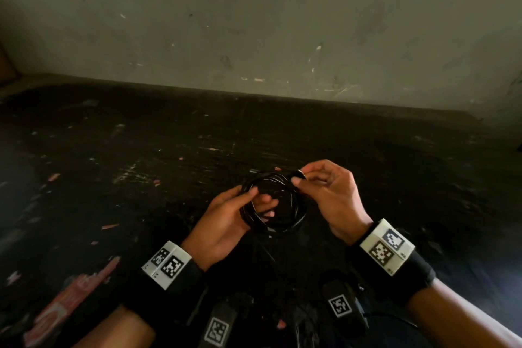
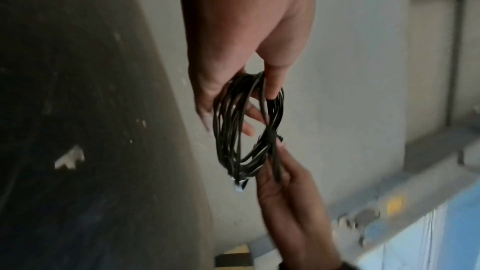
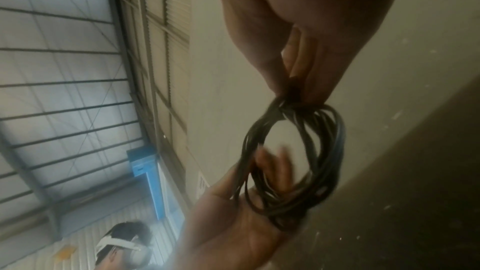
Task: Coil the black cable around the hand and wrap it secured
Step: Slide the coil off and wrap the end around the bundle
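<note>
With coiling apparently done, the black cable (image 1: pixel 273 202) is being gripped by the left hand (image 1: pixel 226 223) while its free end is being pinched by the right hand (image 1: pixel 329 195) fingertips (image 1: pixel 296 181); securing wrap judged unfinished.

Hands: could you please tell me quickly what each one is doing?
Left hand: holds the coiled cable.
Right hand: pinches the coil's far side.

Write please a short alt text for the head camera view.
Two hands hold a coiled black cable above a dark, scuffed surface. The left hand grips the coil's near-left side; the right hand pinches its far-right edge. Both wrists wear bands with black-and-white markers.
</note>
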`<action>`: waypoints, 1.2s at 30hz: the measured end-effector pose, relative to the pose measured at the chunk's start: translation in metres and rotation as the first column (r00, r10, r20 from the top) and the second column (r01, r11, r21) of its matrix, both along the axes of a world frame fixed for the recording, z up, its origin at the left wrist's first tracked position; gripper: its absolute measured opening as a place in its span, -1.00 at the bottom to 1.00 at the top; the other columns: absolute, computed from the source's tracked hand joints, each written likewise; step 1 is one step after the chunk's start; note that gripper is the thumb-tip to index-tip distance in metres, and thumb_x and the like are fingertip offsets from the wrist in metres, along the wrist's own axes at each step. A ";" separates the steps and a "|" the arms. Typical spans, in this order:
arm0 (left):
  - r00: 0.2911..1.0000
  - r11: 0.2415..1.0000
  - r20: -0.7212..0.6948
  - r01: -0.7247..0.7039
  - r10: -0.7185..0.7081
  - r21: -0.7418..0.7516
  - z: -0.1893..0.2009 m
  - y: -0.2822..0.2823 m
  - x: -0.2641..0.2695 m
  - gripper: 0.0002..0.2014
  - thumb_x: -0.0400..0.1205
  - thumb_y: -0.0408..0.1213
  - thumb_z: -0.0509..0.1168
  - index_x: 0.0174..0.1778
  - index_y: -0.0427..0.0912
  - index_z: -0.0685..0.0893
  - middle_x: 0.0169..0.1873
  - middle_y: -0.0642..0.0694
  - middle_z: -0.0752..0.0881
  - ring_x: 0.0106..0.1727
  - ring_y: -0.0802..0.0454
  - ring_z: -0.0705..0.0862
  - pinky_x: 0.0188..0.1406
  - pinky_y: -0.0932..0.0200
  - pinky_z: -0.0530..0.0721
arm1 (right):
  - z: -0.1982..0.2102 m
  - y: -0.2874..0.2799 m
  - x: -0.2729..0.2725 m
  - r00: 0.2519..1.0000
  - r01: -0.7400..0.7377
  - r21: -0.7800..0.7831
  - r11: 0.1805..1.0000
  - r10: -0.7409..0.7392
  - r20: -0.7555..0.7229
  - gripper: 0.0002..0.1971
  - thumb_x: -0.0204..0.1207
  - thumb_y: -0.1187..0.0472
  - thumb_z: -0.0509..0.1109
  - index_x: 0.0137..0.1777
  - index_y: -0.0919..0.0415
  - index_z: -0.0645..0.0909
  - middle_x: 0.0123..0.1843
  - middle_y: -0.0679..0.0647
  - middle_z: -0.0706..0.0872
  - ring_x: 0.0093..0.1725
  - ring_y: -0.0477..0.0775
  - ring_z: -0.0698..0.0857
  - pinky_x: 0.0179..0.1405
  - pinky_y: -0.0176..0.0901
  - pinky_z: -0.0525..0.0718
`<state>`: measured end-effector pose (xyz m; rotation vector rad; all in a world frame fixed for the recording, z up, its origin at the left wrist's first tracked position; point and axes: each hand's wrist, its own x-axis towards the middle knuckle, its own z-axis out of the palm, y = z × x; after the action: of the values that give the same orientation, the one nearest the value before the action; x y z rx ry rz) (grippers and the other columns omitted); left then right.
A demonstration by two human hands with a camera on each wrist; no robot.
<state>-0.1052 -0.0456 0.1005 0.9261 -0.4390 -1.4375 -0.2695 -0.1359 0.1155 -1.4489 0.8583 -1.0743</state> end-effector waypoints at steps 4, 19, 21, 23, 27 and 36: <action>0.995 0.997 -0.094 -0.029 0.022 -0.073 0.002 -0.005 0.001 -0.93 0.51 -0.35 0.25 -0.28 -0.22 0.56 -0.69 0.06 0.40 -0.70 0.19 0.38 -0.58 0.25 0.60 | -0.004 -0.001 0.001 0.997 -0.031 0.068 0.997 0.027 0.070 -0.80 0.35 0.44 0.51 -0.11 0.21 0.62 -0.32 0.03 0.78 -0.26 -0.03 0.79 -0.32 -0.28 0.72; 0.674 0.997 0.738 0.075 -0.047 -0.006 0.021 -0.013 -0.001 -0.75 0.59 -0.45 0.17 -0.40 -0.15 0.55 -0.69 0.08 0.45 -0.69 0.23 0.41 -0.71 0.31 0.36 | 0.009 0.007 0.029 0.705 -0.532 -0.288 0.796 0.228 -0.672 -0.83 0.53 0.31 0.27 0.04 0.05 0.46 -0.19 0.03 0.70 -0.24 -0.02 0.71 -0.26 -0.06 0.70; 0.679 0.998 0.734 0.022 0.022 -0.051 0.015 -0.007 0.004 -0.81 0.57 -0.49 0.25 -0.33 -0.21 0.65 -0.57 -0.03 0.63 -0.54 0.15 0.59 -0.56 0.35 0.55 | 0.000 0.007 0.033 0.728 -0.479 -0.278 0.833 0.201 -0.655 -0.86 0.59 0.27 0.19 -0.04 -0.04 0.41 -0.22 0.07 0.70 -0.27 0.03 0.72 -0.32 -0.03 0.71; 0.734 0.999 0.678 -0.030 0.046 -0.035 0.002 0.002 0.012 -0.89 0.55 -0.44 0.32 -0.27 -0.21 0.69 -0.47 -0.13 0.72 -0.38 0.04 0.70 -0.36 0.32 0.63 | -0.008 0.008 0.036 0.780 -0.410 -0.224 0.884 0.213 -0.589 -0.89 0.64 0.24 0.17 -0.06 0.00 0.43 -0.26 0.05 0.69 -0.33 -0.04 0.70 -0.42 -0.20 0.64; 0.991 0.999 0.129 -0.044 0.041 0.021 -0.024 0.023 0.028 -0.91 0.49 -0.33 0.32 -0.24 -0.30 0.64 -0.59 -0.05 0.57 -0.56 0.06 0.60 -0.35 0.15 0.66 | -0.030 0.018 0.051 0.825 -0.356 -0.081 0.931 0.272 -0.494 -0.82 0.66 0.20 0.17 -0.17 0.08 0.52 -0.36 0.02 0.70 -0.38 -0.10 0.69 -0.34 -0.24 0.62; 0.784 0.918 0.547 -0.390 0.293 0.066 -0.041 0.064 0.075 -0.69 0.64 -0.11 0.22 -0.42 -0.08 0.59 -0.66 0.09 0.47 -0.70 0.23 0.39 -0.77 0.37 0.25 | -0.064 0.053 0.106 0.658 -0.561 0.008 0.828 0.452 -0.602 -0.75 0.64 0.03 0.18 -0.06 0.17 0.60 -0.23 0.00 0.69 -0.20 -0.02 0.72 -0.20 -0.17 0.67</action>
<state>-0.0306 0.0188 0.0590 1.4792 -0.5177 -0.8776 -0.1638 -0.0827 0.0516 -2.0741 0.6950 -0.2590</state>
